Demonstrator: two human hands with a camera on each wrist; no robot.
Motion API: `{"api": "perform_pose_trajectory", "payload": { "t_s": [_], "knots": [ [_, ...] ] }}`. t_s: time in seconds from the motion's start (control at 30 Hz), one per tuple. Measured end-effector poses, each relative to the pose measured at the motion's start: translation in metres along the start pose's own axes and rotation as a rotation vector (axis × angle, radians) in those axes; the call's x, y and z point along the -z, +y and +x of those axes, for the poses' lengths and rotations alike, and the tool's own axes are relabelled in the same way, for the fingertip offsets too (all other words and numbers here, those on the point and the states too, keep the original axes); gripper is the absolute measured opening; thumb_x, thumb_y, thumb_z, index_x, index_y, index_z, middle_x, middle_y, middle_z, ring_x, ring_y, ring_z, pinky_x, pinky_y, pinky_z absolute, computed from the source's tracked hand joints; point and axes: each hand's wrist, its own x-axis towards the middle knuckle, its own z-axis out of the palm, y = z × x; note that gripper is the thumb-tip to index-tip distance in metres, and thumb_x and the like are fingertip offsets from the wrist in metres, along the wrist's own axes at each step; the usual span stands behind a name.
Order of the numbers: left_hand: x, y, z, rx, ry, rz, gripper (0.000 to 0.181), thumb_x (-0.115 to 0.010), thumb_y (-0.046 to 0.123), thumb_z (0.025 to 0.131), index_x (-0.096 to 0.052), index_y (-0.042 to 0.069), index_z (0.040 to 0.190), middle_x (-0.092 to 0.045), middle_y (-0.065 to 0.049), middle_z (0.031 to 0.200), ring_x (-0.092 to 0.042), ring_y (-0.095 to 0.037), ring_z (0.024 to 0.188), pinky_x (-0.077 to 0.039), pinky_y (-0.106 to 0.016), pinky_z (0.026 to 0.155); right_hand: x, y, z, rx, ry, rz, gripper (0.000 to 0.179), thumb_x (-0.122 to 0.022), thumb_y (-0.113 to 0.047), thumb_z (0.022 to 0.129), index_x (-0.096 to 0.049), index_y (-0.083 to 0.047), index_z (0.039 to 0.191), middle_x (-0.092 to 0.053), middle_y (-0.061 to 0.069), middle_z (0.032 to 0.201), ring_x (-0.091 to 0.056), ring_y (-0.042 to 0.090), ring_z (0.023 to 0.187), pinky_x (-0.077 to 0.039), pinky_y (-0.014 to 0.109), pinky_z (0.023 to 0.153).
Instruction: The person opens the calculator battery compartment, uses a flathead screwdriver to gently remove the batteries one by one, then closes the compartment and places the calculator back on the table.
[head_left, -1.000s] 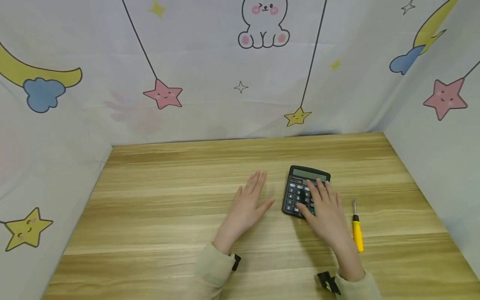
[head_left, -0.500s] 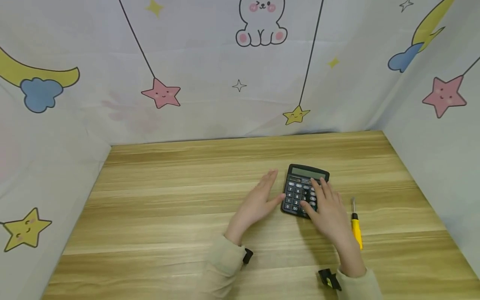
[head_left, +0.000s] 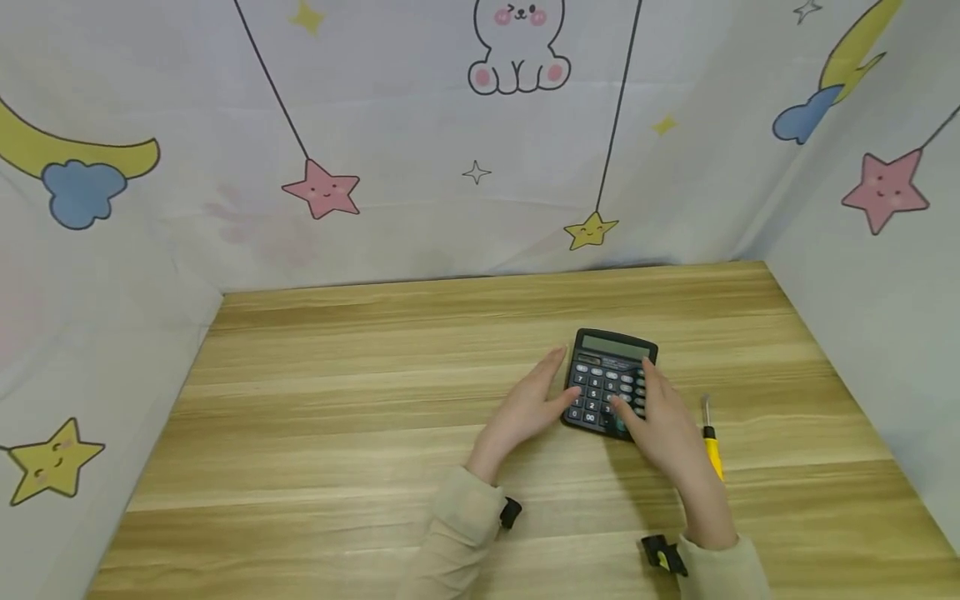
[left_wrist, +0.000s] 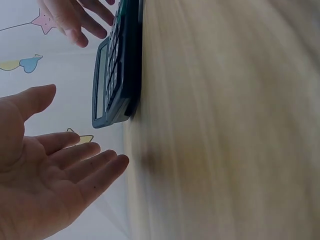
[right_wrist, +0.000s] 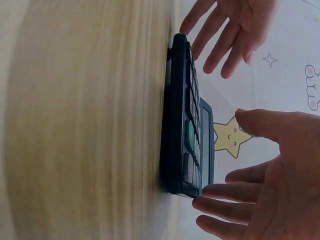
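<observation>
A black calculator (head_left: 600, 379) lies on the wooden table, its display toward the back wall. At its left side is my left hand (head_left: 525, 408), fingers extended and thumb apart; the left wrist view shows a gap between this hand (left_wrist: 55, 175) and the calculator (left_wrist: 117, 75). My right hand (head_left: 667, 425) is at the right side, covering part of the keys from the head camera. In the right wrist view its fingers (right_wrist: 225, 207) reach along the calculator's edge (right_wrist: 175, 125); whether they touch it I cannot tell. Neither hand grips anything.
Right of my right hand lies a screwdriver (head_left: 712, 450) with a yellow handle, its lower end hidden by the forearm. A white cloth (head_left: 420, 225) printed with stars and moons rises behind the table (head_left: 315, 417) and along both sides.
My left hand has moved right, up to the calculator's left side. The right hand has shifted slightly right, from over the keys toward the right edge. The calculator stays in place.
</observation>
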Motion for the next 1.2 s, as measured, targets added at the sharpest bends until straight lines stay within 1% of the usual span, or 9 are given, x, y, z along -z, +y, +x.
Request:
{"api": "perform_pose_trajectory", "payload": {
  "t_s": [0.13,0.33,0.47,0.6,0.7,0.8,0.9,1.03,1.2],
  "knots": [
    [-0.004,-0.002,0.003,0.021,0.003,-0.019,0.069,-0.053,0.038,0.097,-0.023,0.012,0.153,-0.026,-0.010,0.158,-0.028,-0.025,0.145,-0.025,-0.041,0.117,0.001,0.001,0.003,-0.034,-0.008,0.055,0.085,-0.050,-0.043,0.098,-0.007,0.006,0.152,-0.019,0.036,0.152,-0.024,0.054,0.137,-0.024,0.066,0.108],
    [-0.008,-0.003,0.007,0.043,0.016,-0.063,0.067,-0.053,0.037,0.097,-0.025,0.012,0.153,-0.028,-0.010,0.158,-0.029,-0.027,0.145,-0.025,-0.043,0.117,0.000,0.008,0.008,-0.045,0.011,0.130,0.083,-0.050,-0.040,0.098,-0.007,0.007,0.151,-0.029,0.036,0.148,-0.031,0.051,0.135,-0.028,0.064,0.107],
    [-0.010,0.000,0.011,0.062,0.030,-0.090,0.065,-0.053,0.035,0.097,-0.028,0.010,0.152,-0.031,-0.011,0.156,-0.031,-0.028,0.144,-0.026,-0.044,0.117,0.000,0.010,0.010,-0.067,0.006,0.165,0.084,-0.050,-0.040,0.098,-0.007,0.008,0.151,-0.029,0.036,0.148,-0.031,0.051,0.135,-0.028,0.064,0.107],
    [-0.013,0.002,0.016,0.094,0.041,-0.115,0.061,-0.053,0.033,0.097,-0.034,0.006,0.149,-0.048,-0.015,0.144,-0.049,-0.029,0.131,-0.039,-0.044,0.108,0.001,0.011,0.010,-0.074,0.013,0.175,0.079,-0.050,-0.038,0.098,-0.013,0.008,0.150,-0.034,0.036,0.145,-0.035,0.050,0.133,-0.030,0.063,0.106],
    [-0.015,0.004,0.019,0.128,0.042,-0.132,0.058,-0.053,0.031,0.097,-0.040,0.003,0.145,-0.056,-0.016,0.130,-0.057,-0.027,0.116,-0.046,-0.042,0.098,0.002,0.012,0.010,-0.090,0.016,0.171,0.075,-0.050,-0.038,0.098,-0.020,0.008,0.149,-0.039,0.036,0.140,-0.039,0.048,0.130,-0.032,0.063,0.105],
    [-0.017,0.006,0.021,0.149,0.040,-0.138,0.055,-0.052,0.030,0.097,-0.044,0.000,0.142,-0.056,-0.017,0.125,-0.057,-0.024,0.108,-0.048,-0.040,0.093,0.002,0.013,0.010,-0.118,0.005,0.168,0.073,-0.050,-0.038,0.098,-0.024,0.009,0.148,-0.042,0.036,0.134,-0.042,0.047,0.124,-0.034,0.062,0.102],
    [-0.017,0.007,0.023,0.158,0.039,-0.128,0.054,-0.053,0.029,0.096,-0.046,-0.001,0.140,-0.056,-0.016,0.122,-0.054,-0.022,0.101,-0.047,-0.038,0.090,0.001,0.015,0.012,-0.146,-0.009,0.177,0.074,-0.049,-0.039,0.098,-0.024,0.010,0.147,-0.043,0.035,0.129,-0.044,0.043,0.117,-0.037,0.059,0.099],
    [-0.019,0.008,0.026,0.173,0.044,-0.123,0.053,-0.052,0.025,0.095,-0.046,-0.002,0.140,-0.055,-0.017,0.119,-0.052,-0.020,0.099,-0.047,-0.037,0.090,-0.003,0.018,0.015,-0.187,-0.018,0.210,0.075,-0.049,-0.040,0.098,-0.023,0.011,0.147,-0.042,0.033,0.126,-0.044,0.039,0.111,-0.038,0.055,0.095],
    [-0.021,0.013,0.030,0.208,0.059,-0.185,0.050,-0.047,0.014,0.094,-0.045,-0.003,0.140,-0.052,-0.015,0.112,-0.047,-0.020,0.095,-0.045,-0.035,0.086,-0.004,0.020,0.017,-0.225,-0.025,0.283,0.076,-0.049,-0.039,0.098,-0.020,0.011,0.148,-0.038,0.032,0.128,-0.040,0.038,0.112,-0.036,0.052,0.095]
  ]
}}
